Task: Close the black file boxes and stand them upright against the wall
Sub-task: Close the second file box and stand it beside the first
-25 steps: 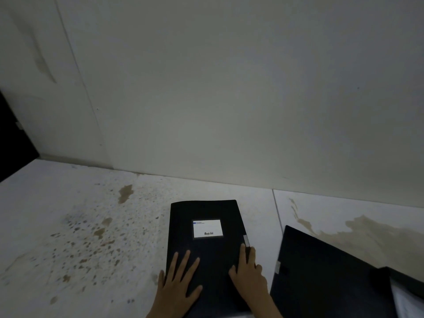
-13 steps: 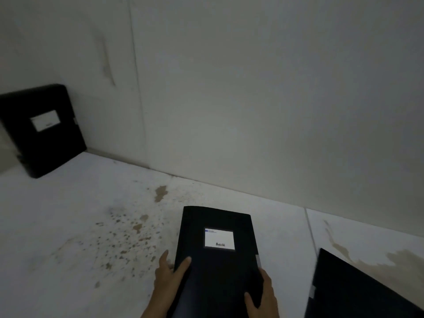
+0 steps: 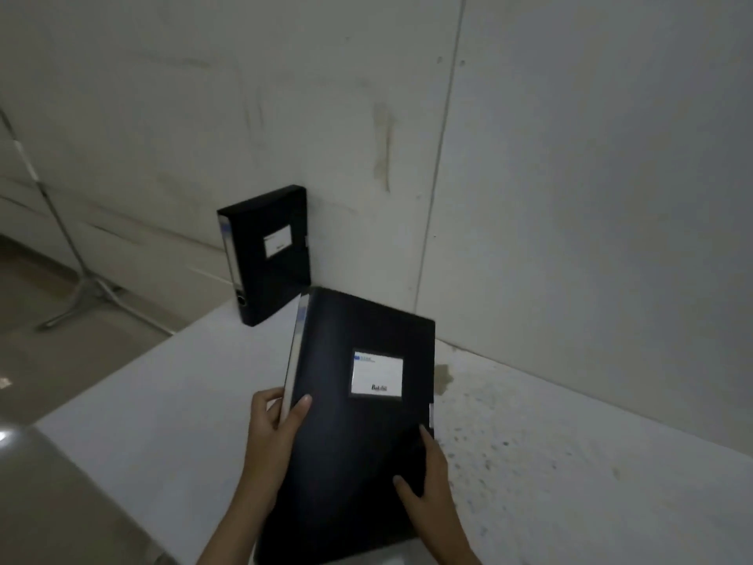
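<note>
Grip: our left hand (image 3: pixel 271 426) and right hand (image 3: pixel 432 479) clasp the closed file box (image 3: pixel 354 422).
Advice: we tilt it upright, right of the standing box (image 3: pixel 265 254).

Bare table (image 3: pixel 195 385) lies between the standing file box (image 3: pixel 267 254) and the wall seam (image 3: pixel 428 238).

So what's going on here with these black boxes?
A person is holding a closed black file box in both hands, the left hand on its spine edge and the right hand on the opposite edge. Another file box stands upright against the wall at the table's far corner.
</note>
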